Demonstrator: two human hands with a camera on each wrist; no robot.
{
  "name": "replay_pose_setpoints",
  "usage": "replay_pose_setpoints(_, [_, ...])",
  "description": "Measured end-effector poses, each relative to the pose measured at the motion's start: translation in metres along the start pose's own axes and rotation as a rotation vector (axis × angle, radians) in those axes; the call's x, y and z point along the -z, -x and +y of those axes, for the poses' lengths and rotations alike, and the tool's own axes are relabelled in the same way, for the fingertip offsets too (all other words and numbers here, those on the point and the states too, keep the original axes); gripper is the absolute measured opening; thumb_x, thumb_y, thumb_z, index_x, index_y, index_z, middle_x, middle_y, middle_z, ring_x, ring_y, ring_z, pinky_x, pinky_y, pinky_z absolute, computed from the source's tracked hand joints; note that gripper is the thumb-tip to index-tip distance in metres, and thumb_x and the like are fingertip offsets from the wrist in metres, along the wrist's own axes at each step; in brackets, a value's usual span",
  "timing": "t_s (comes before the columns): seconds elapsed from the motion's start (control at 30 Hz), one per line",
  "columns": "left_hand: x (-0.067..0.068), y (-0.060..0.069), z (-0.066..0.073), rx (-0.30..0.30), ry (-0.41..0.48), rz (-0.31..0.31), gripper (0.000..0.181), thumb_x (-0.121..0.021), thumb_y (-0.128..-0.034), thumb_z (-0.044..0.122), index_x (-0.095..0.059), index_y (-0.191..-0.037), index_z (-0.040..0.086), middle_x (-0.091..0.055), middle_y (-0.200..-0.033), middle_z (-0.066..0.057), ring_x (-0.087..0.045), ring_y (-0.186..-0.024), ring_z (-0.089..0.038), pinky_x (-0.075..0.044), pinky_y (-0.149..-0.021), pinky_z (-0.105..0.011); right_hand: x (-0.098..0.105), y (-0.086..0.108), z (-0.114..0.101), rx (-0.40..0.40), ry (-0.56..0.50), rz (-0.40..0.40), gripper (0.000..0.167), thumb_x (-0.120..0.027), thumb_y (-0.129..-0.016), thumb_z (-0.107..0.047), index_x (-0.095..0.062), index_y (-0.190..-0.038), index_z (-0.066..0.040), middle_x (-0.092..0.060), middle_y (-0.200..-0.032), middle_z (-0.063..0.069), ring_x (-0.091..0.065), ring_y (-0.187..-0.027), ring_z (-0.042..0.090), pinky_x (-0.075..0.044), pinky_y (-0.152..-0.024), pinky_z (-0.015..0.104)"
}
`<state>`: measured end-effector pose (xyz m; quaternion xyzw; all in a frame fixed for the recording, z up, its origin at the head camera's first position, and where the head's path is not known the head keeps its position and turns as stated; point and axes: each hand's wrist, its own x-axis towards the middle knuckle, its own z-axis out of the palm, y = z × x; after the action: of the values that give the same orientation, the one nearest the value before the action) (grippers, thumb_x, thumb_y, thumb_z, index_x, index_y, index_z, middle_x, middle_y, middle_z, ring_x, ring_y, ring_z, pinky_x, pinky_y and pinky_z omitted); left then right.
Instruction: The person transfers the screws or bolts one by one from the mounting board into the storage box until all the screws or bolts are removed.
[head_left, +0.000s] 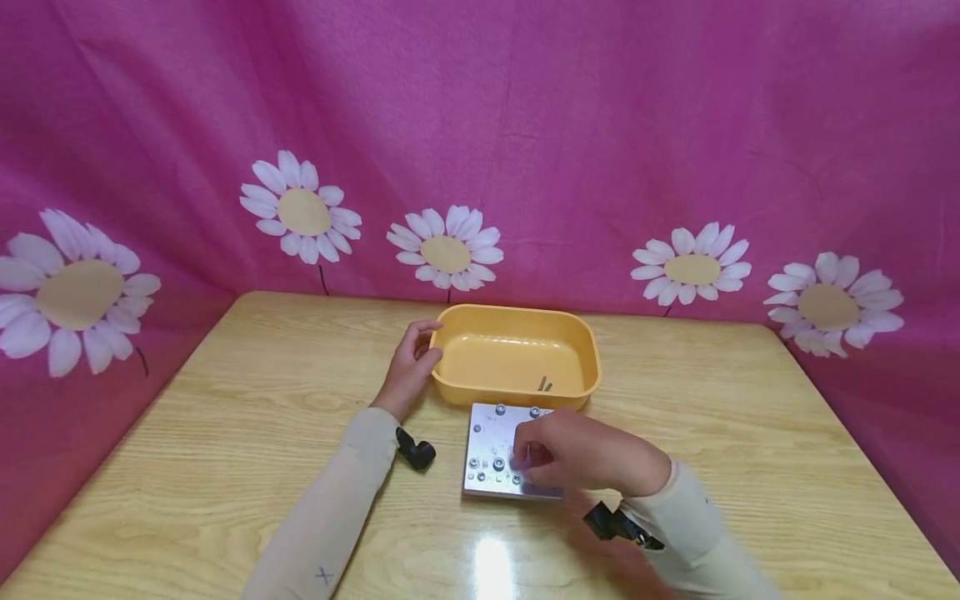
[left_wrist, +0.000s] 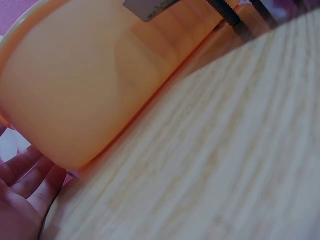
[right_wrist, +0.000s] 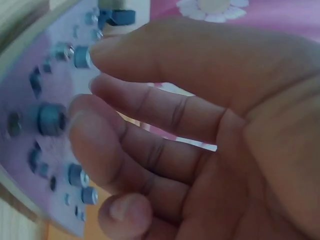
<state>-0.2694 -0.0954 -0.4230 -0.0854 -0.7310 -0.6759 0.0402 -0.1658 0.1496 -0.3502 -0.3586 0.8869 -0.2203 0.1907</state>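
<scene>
My left hand (head_left: 409, 367) rests against the left end of a yellow plastic tray (head_left: 517, 398), with fingertips at its rim. In the left wrist view, its extended fingers (left_wrist: 31, 182) touch the outer wall. My right hand (head_left: 573, 450) is over a metal plate (head_left: 487, 442) studded with several socket-head bolts. The right wrist view shows the thumb tip beside a small bolt (right_wrist: 82, 57); a gap separates thumb and index finger, and nothing visible lies between them. A thicker bolt (right_wrist: 52, 119) stands near the other bent fingers. Part of the plate is hidden under this hand.
Two thin metal pieces (head_left: 542, 383) lie inside the tray, near its front wall. Tray and plate stand close together on a wooden table (head_left: 300, 400). Threaded bolt ends (left_wrist: 224, 11) stick out beneath the plate. A pink flowered cloth (head_left: 555, 167) hangs around the table.
</scene>
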Motion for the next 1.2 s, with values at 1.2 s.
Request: replay_pose_setpoints(1.2, [0.0, -0.018, -0.035, -0.008, -0.021, 0.058, 0.042, -0.055, -0.0867, 0.006, -0.05, -0.128, 0.014, -0.051, -0.125, -0.012, -0.048, -0.117, -0.024, -0.034, -0.108, -0.037, -0.013, -0.015, -0.003, -0.084, 0.072, -0.026, 0.01, -0.073, -0.082, -0.014, -0.065, -0.085, -0.019, -0.056, -0.073, -0.012, -0.052, -0.069, 0.006, -0.046, -0.065, 0.022])
